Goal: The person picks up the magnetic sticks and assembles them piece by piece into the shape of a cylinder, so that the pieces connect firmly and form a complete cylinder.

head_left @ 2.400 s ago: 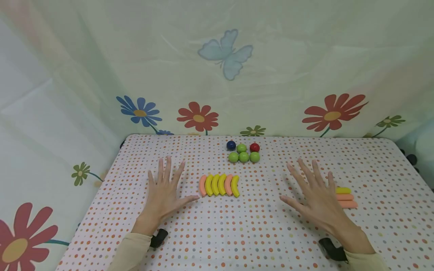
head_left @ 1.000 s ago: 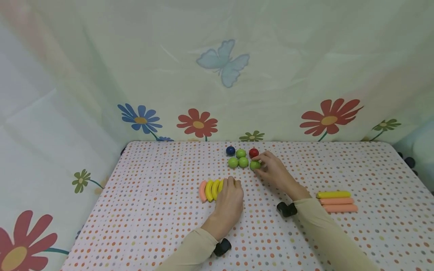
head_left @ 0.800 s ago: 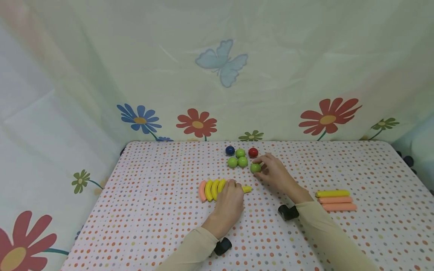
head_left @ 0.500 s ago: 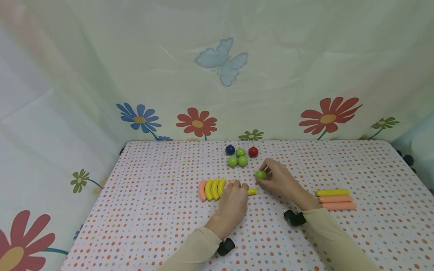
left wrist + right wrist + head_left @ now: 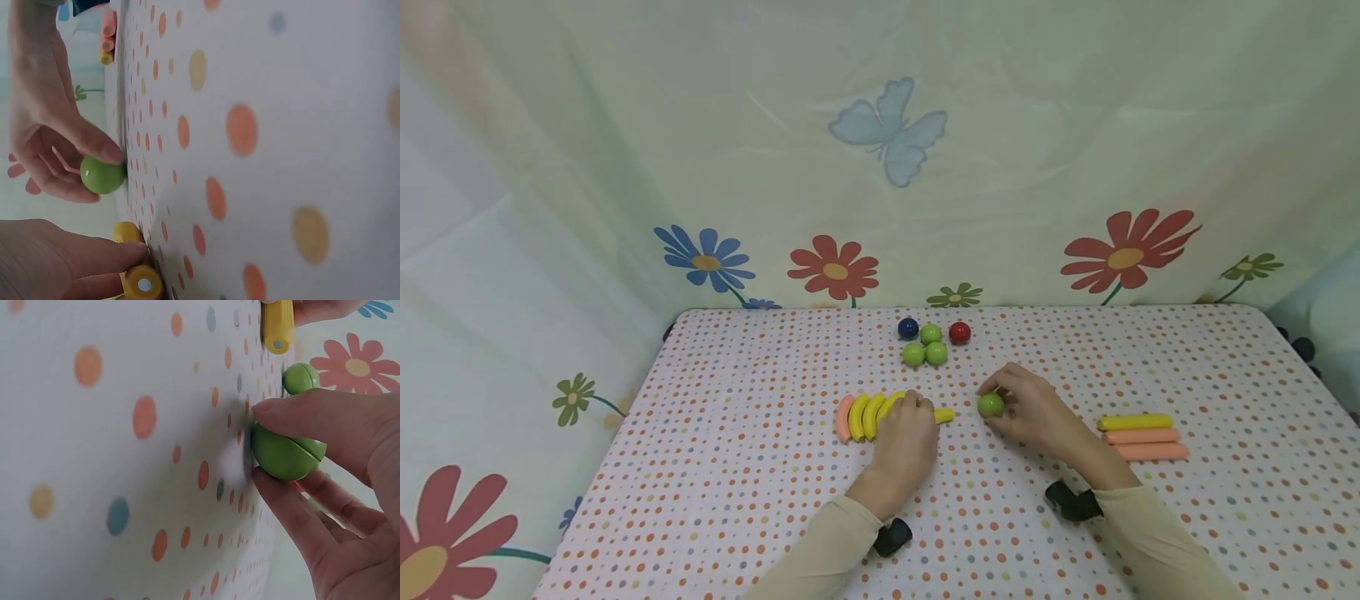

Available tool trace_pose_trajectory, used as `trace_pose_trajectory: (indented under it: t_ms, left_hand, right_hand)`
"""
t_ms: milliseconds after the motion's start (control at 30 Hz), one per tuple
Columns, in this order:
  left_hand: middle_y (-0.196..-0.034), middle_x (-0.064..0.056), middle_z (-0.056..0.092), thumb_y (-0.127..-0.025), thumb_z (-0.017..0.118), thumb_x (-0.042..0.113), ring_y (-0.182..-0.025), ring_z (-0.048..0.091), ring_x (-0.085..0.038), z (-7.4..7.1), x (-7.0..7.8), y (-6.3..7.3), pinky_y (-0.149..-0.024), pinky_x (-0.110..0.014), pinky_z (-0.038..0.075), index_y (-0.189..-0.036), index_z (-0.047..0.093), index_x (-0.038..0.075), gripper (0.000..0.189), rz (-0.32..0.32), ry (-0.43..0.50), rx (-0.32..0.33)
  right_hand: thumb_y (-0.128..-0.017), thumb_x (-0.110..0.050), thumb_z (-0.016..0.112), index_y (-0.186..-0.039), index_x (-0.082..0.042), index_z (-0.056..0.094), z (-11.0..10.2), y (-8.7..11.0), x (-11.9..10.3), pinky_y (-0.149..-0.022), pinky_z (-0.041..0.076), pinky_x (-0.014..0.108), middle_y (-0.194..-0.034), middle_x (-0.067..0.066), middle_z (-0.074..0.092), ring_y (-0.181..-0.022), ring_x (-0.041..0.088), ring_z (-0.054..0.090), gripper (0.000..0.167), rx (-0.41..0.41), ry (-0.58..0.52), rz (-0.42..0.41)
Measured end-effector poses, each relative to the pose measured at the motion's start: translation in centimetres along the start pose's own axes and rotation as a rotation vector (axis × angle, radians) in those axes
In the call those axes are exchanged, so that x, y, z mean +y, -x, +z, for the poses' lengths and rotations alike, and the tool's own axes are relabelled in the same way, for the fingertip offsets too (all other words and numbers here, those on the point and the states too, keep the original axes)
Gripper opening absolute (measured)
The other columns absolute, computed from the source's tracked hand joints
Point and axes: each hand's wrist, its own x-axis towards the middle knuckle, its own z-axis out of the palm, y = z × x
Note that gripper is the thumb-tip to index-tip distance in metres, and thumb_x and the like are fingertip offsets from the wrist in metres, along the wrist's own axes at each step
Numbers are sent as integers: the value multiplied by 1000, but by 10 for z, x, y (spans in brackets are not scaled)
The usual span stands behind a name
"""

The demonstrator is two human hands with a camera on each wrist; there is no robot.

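My left hand pinches a yellow curved stick, like a toy banana, whose end juts out to the right past the fingers. Left of that hand runs a row of similar curved sticks, a pink one at its outer end and yellow ones beside it; the hand covers the right part of the row. Between thumb and fingertips, my right hand holds a green ball. The right wrist view shows a groove across this ball, low against the tabletop.
Behind lie a blue ball, a red ball and three green balls in a cluster. At the right, a straight yellow stick lies beside two pink sticks. The dotted table ends at a flowered curtain.
Both hands came in from lying spread apart. The right hand drew the green ball from the cluster toward the front right. The left hand took a yellow curved stick, now turned sideways.
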Motion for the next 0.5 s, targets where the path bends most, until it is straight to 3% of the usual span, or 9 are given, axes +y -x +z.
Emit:
trace_pose_trajectory:
  t_ms: [133, 333, 500]
  left_hand:
    - [-99, -14, 66, -94, 79, 14, -90, 69, -25, -1, -3, -1, -69, -34, 61, -113, 73, -8, 30, -28, 8, -10]
    - [-93, -14, 65, -95, 76, 12, -86, 69, -26, -1, -4, -1, -69, -34, 60, -111, 72, -9, 26, -26, 61, -10]
    - [-92, -11, 64, -96, 76, 13, -84, 66, -22, -3, -4, 0, -68, -29, 57, -107, 74, -3, 20, -21, 134, -22]
  right_hand:
    - [-77, 7, 88, -103, -3, 70, 2, 2, -3, -79, 61, 40, -102, 7, 67, -93, 27, 68, 33, 3, -22, -16]
    - [-79, 6, 87, -108, 0, 69, 9, 2, -5, -80, 62, 40, -105, 11, 69, -96, 31, 70, 35, 26, -129, -39]
    - [-80, 3, 87, -110, 0, 68, 15, 3, -5, -81, 62, 39, -106, 9, 71, -94, 27, 70, 35, 9, -168, -32]
